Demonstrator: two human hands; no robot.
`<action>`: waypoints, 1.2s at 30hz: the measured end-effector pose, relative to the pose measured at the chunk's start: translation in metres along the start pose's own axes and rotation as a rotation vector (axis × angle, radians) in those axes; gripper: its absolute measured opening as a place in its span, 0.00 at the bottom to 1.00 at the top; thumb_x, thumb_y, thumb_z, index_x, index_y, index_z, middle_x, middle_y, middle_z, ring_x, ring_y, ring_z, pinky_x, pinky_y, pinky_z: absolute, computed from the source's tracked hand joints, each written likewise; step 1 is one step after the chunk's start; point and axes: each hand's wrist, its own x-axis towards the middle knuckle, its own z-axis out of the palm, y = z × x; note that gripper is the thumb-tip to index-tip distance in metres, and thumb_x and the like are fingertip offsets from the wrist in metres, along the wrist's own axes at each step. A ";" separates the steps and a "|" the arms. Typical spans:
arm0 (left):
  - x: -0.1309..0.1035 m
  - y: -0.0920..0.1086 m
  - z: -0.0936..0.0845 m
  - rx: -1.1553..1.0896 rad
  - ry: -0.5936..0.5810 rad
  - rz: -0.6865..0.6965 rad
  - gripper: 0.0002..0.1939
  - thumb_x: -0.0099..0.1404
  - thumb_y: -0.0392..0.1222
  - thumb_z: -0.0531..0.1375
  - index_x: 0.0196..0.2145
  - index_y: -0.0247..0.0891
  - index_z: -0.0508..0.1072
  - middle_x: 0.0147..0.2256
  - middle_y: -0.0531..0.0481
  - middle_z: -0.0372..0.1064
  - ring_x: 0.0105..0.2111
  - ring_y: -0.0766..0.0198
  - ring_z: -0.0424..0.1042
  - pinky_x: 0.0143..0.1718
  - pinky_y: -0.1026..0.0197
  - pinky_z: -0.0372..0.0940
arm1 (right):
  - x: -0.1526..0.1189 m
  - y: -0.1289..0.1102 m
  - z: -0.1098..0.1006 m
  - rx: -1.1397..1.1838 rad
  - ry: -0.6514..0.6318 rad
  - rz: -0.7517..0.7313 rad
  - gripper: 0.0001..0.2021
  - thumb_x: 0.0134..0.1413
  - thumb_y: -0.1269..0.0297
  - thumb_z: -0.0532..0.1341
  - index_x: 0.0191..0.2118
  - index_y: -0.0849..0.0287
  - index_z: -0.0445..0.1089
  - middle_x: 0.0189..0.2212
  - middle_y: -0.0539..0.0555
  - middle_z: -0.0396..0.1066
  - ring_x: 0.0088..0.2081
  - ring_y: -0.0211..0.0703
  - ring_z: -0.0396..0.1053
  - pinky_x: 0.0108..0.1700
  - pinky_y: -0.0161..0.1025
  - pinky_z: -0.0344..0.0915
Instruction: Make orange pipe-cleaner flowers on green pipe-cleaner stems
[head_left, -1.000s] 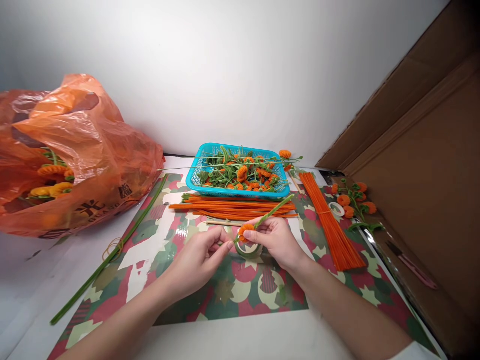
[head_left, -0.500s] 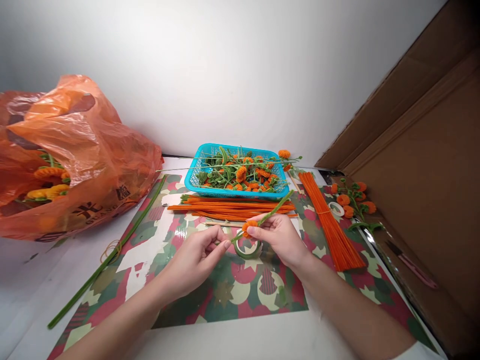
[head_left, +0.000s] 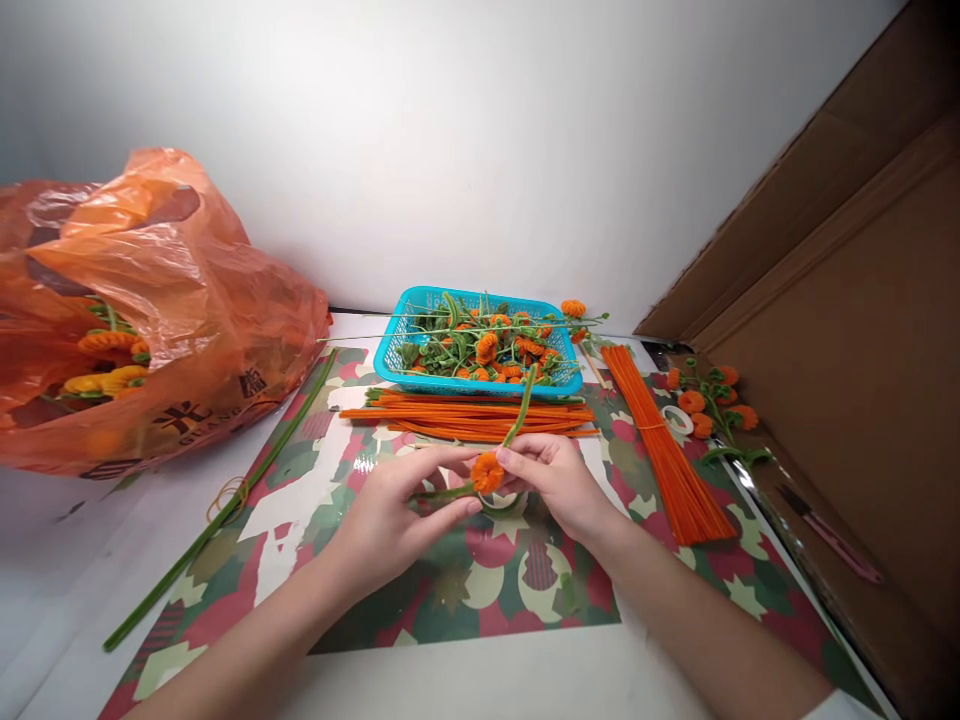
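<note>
An orange fuzzy flower is between my two hands, with a green fuzzy stem rising from it and another green length running left. My right hand pinches the flower's right side at the base of the upper stem. Thumb and fingers of my left hand are spread apart around the left green length, near the flower's left edge. Below the flower, a roll of green tape lies partly hidden on the patterned sheet.
Behind my hands are orange stems and a blue basket of flowers. An orange bag and long green stems lie left. Rightward are an orange bundle, white tape roll, flower sprig and pink-handled tool.
The flower has turned to face the camera and shifted slightly down and left. The upper green stem now points more upright. My left hand's thumb and fingers have opened and moved nearer the flower.
</note>
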 end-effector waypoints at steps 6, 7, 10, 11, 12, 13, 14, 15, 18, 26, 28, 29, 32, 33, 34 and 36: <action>-0.001 -0.004 0.001 -0.037 -0.004 0.002 0.15 0.59 0.44 0.64 0.44 0.44 0.77 0.31 0.50 0.75 0.25 0.65 0.67 0.25 0.65 0.63 | -0.003 0.002 0.001 -0.045 -0.089 -0.005 0.19 0.36 0.48 0.70 0.27 0.63 0.75 0.24 0.51 0.74 0.23 0.33 0.69 0.28 0.31 0.68; -0.001 -0.005 0.002 -0.064 0.000 -0.024 0.14 0.58 0.45 0.64 0.43 0.44 0.78 0.30 0.50 0.75 0.25 0.65 0.68 0.25 0.65 0.63 | -0.003 0.001 0.001 -0.055 -0.098 -0.005 0.19 0.37 0.49 0.70 0.27 0.62 0.75 0.23 0.51 0.74 0.23 0.33 0.69 0.28 0.31 0.68; -0.001 -0.007 0.002 -0.167 0.020 -0.110 0.11 0.54 0.45 0.67 0.36 0.43 0.80 0.31 0.49 0.77 0.29 0.62 0.71 0.29 0.63 0.67 | -0.006 -0.003 0.002 -0.093 -0.116 -0.007 0.18 0.38 0.50 0.70 0.25 0.63 0.75 0.20 0.49 0.72 0.22 0.34 0.69 0.28 0.32 0.68; -0.001 -0.007 0.003 -0.203 0.026 -0.142 0.10 0.53 0.45 0.68 0.34 0.42 0.81 0.32 0.49 0.77 0.30 0.61 0.72 0.30 0.62 0.67 | -0.006 -0.004 0.003 -0.102 -0.119 -0.007 0.17 0.38 0.50 0.70 0.25 0.63 0.74 0.20 0.49 0.71 0.22 0.34 0.69 0.28 0.32 0.68; -0.001 -0.007 0.003 -0.235 0.029 -0.170 0.09 0.52 0.45 0.68 0.33 0.42 0.81 0.31 0.49 0.77 0.30 0.61 0.73 0.31 0.62 0.68 | -0.007 -0.005 0.004 -0.107 -0.123 -0.008 0.17 0.39 0.51 0.70 0.25 0.63 0.75 0.20 0.49 0.72 0.23 0.34 0.69 0.29 0.32 0.68; -0.001 -0.006 0.003 -0.261 0.028 -0.196 0.09 0.51 0.44 0.69 0.31 0.41 0.81 0.31 0.49 0.77 0.30 0.61 0.73 0.31 0.62 0.68 | -0.007 -0.005 0.004 -0.108 -0.125 -0.007 0.17 0.39 0.51 0.70 0.25 0.63 0.75 0.21 0.50 0.72 0.23 0.34 0.69 0.29 0.32 0.68; 0.000 -0.006 0.003 -0.278 0.028 -0.217 0.08 0.50 0.44 0.69 0.30 0.41 0.80 0.30 0.49 0.77 0.30 0.61 0.73 0.31 0.62 0.68 | -0.007 -0.004 0.004 -0.105 -0.125 -0.005 0.17 0.39 0.51 0.70 0.25 0.63 0.75 0.22 0.50 0.73 0.24 0.34 0.69 0.29 0.32 0.68; 0.001 -0.005 0.003 -0.287 0.026 -0.232 0.08 0.50 0.44 0.70 0.29 0.41 0.80 0.30 0.50 0.77 0.30 0.61 0.73 0.31 0.63 0.68 | -0.006 -0.004 0.004 -0.096 -0.121 -0.001 0.17 0.38 0.51 0.70 0.25 0.63 0.75 0.22 0.51 0.73 0.24 0.34 0.69 0.29 0.32 0.68; 0.004 -0.003 0.002 -0.301 -0.018 -0.254 0.09 0.52 0.46 0.68 0.29 0.39 0.78 0.30 0.50 0.76 0.29 0.63 0.72 0.29 0.64 0.67 | -0.004 -0.002 0.003 -0.051 -0.081 0.004 0.18 0.38 0.50 0.70 0.26 0.63 0.75 0.22 0.50 0.73 0.23 0.34 0.69 0.28 0.32 0.68; 0.003 0.002 -0.001 -0.269 -0.211 -0.306 0.14 0.61 0.51 0.60 0.30 0.38 0.76 0.28 0.50 0.71 0.26 0.65 0.68 0.23 0.66 0.62 | -0.002 0.002 0.004 -0.028 -0.045 -0.051 0.17 0.38 0.51 0.70 0.27 0.62 0.75 0.23 0.50 0.74 0.23 0.34 0.69 0.28 0.32 0.68; 0.003 0.001 0.001 -0.241 -0.204 -0.290 0.14 0.61 0.51 0.59 0.30 0.38 0.75 0.28 0.51 0.70 0.27 0.64 0.67 0.25 0.66 0.63 | -0.002 0.004 0.004 -0.035 -0.039 -0.082 0.17 0.38 0.51 0.70 0.27 0.61 0.75 0.24 0.50 0.74 0.25 0.34 0.69 0.29 0.31 0.69; 0.002 0.001 0.002 -0.227 -0.188 -0.264 0.13 0.62 0.51 0.58 0.30 0.38 0.75 0.28 0.51 0.70 0.29 0.64 0.67 0.28 0.65 0.63 | -0.002 0.005 0.005 -0.036 -0.039 -0.089 0.17 0.38 0.51 0.70 0.28 0.61 0.75 0.24 0.51 0.74 0.25 0.35 0.70 0.30 0.32 0.69; 0.001 0.001 0.004 -0.188 -0.131 -0.169 0.13 0.65 0.48 0.56 0.30 0.38 0.74 0.29 0.51 0.69 0.31 0.63 0.67 0.33 0.64 0.63 | -0.002 0.006 0.005 -0.024 -0.048 -0.076 0.17 0.38 0.50 0.70 0.27 0.61 0.75 0.25 0.51 0.75 0.27 0.37 0.71 0.32 0.34 0.71; 0.001 0.001 0.004 -0.182 -0.118 -0.150 0.13 0.65 0.48 0.55 0.29 0.38 0.73 0.29 0.51 0.69 0.31 0.64 0.66 0.32 0.64 0.62 | -0.002 0.007 0.005 -0.017 -0.050 -0.069 0.17 0.38 0.50 0.70 0.27 0.61 0.75 0.25 0.51 0.75 0.27 0.37 0.71 0.32 0.35 0.71; 0.001 0.001 0.005 -0.181 -0.108 -0.140 0.13 0.65 0.47 0.55 0.29 0.38 0.73 0.28 0.51 0.69 0.30 0.64 0.66 0.32 0.64 0.62 | -0.002 0.007 0.006 -0.012 -0.053 -0.065 0.17 0.38 0.50 0.70 0.27 0.61 0.75 0.26 0.52 0.75 0.28 0.37 0.71 0.33 0.35 0.71; 0.000 0.001 0.005 -0.198 -0.092 -0.138 0.12 0.65 0.46 0.55 0.29 0.38 0.72 0.28 0.52 0.69 0.29 0.65 0.65 0.31 0.65 0.61 | -0.003 0.008 0.006 -0.002 -0.054 -0.057 0.17 0.38 0.50 0.70 0.28 0.61 0.76 0.25 0.52 0.75 0.28 0.37 0.71 0.33 0.35 0.71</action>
